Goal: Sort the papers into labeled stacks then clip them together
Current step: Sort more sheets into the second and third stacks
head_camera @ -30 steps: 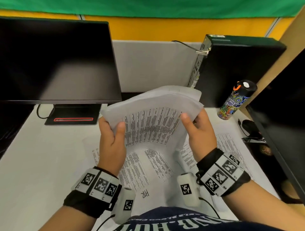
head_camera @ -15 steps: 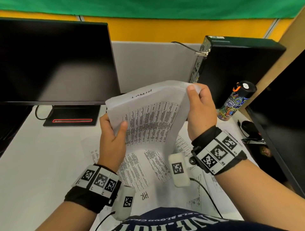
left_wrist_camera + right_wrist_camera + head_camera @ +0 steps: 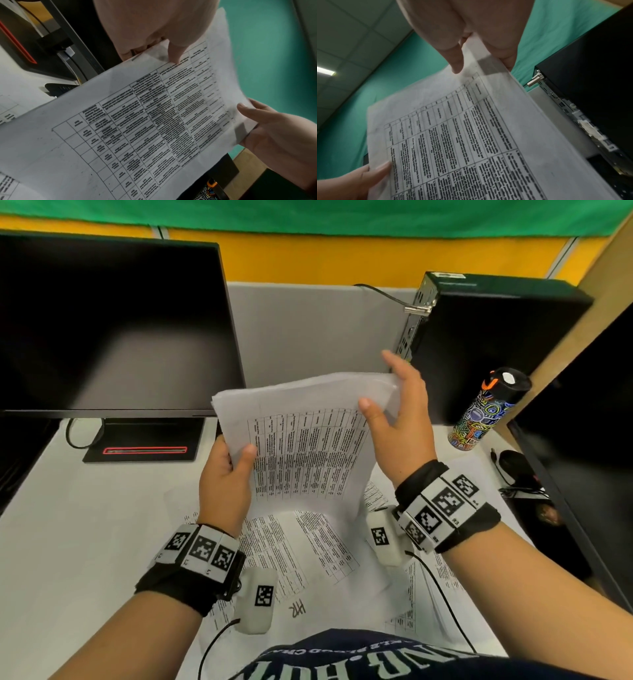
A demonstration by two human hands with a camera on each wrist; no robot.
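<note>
A sheaf of printed table papers (image 3: 305, 440) is held up in front of me above the desk. My left hand (image 3: 236, 460) grips its left edge, thumb on the front. My right hand (image 3: 387, 402) pinches the top right corner, thumb in front, fingers behind. The left wrist view has the sheet (image 3: 137, 128) across the frame, and the right wrist view has the same page (image 3: 462, 135) with the thumb on it. More printed papers (image 3: 308, 546) lie spread on the desk below, one marked "HR" (image 3: 297, 608).
A black monitor (image 3: 109, 320) stands at the back left on its base (image 3: 144, 445). A black computer case (image 3: 486, 344) and a patterned bottle (image 3: 486, 409) stand at the back right. A second screen (image 3: 589, 422) and a mouse (image 3: 513, 467) are at the far right.
My right hand has slid from the sheaf's right edge up to its top right corner. The curled top of the sheaf has straightened upright. My left hand has kept its hold.
</note>
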